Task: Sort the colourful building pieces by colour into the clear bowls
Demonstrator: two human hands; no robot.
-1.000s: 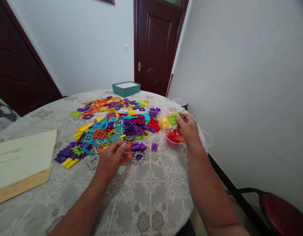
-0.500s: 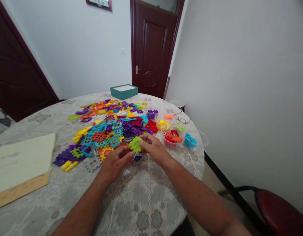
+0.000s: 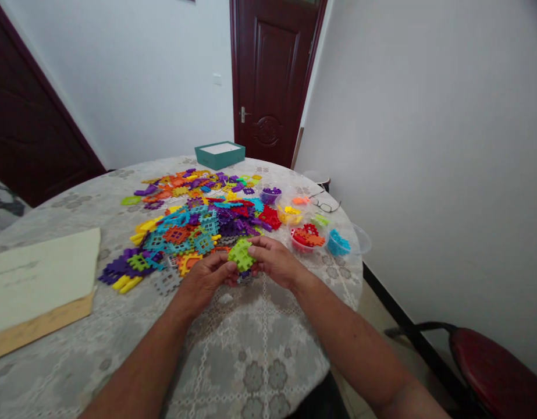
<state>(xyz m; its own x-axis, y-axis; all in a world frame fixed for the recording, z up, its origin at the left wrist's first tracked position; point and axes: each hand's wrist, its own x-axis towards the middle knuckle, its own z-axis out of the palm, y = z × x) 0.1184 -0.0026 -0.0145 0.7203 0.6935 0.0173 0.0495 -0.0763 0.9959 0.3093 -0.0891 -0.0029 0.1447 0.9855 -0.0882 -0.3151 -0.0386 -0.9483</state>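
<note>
Between my two hands is a lime-green notched building block [image 3: 241,254], held a little above the near side of the pile. My left hand [image 3: 209,280] grips its left edge with thumb and fingers. On the opposite edge, my right hand [image 3: 273,261] pinches it with the thumb across its face. Below the block a dark purple piece shows in part, mostly hidden by block and fingers. Just beyond my hands lies a heap of interlocking plastic pieces [image 3: 202,224] in turquoise, purple, orange, red and yellow.
Clear tubs hold red pieces [image 3: 307,237], blue pieces [image 3: 338,242], yellow pieces [image 3: 290,215] and purple pieces [image 3: 270,195]. Eyeglasses [image 3: 324,206] lie near the right edge. A green box [image 3: 220,156] stands at the back, a paper sheet [image 3: 41,279] at left. A red chair [image 3: 497,366] is at lower right.
The view has tipped slightly downward. My left fingers have closed in on the block's left edge, and the right hand has shifted slightly around it. The lime-green block stays between both hands.
</note>
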